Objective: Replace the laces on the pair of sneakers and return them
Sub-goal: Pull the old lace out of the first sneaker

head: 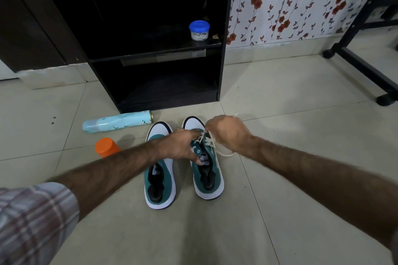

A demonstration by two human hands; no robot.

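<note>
Sneakers, two of them, stand side by side on the tiles just in front of the cabinet (133,28), toes toward it. Your left hand (182,144) reaches across the left sneaker (160,187) and steadies the right sneaker (207,178), fingers curled over its tongue and eyelets. Your right hand (226,133) is closed on the lace (225,153), pinching it above the upper eyelets; a loose loop of it hangs off that shoe's far side.

Watch the pull. If your right hand draws too hard, I judge the lace could slide out of the lower eyelets or come up uneven, one end too short to tie. If the left hand eases, the shoe may tip or skid on the smooth tile. The loose loop could also snag under the sole.

Whether the left sneaker carries a lace I cannot tell; your forearm hides its eyelets.

Count: two sneakers, one lace in view. Beside the sneakers, nearer the cabinet's left corner, lie one spray can (117,122) and one orange bottle (106,147). One blue-lidded tub (199,30) sits on the cabinet's shelf.
</note>
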